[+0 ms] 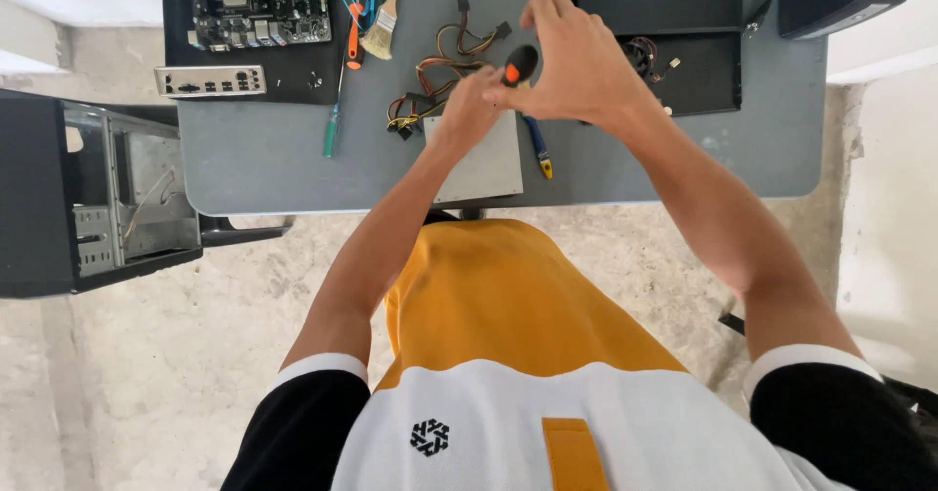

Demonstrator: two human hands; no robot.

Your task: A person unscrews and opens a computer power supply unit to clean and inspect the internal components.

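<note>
My right hand (576,61) is closed around the black and orange handle of a screwdriver (519,64), held upright over a grey metal power supply box (484,159) on the grey table (283,154). My left hand (471,105) rests on the box's top edge, next to the screwdriver. A bundle of coloured power cables (445,71) spreads out from the box toward the back. The screwdriver's tip is hidden by my hands.
A motherboard (259,2) lies on a black mat at the back left, with a metal port plate (210,81) in front of it. A brush (384,17), a green-handled screwdriver (334,120) and a blue-yellow tool (537,149) lie nearby. An open computer case (98,198) stands at the left; black panels (674,22) at the back right.
</note>
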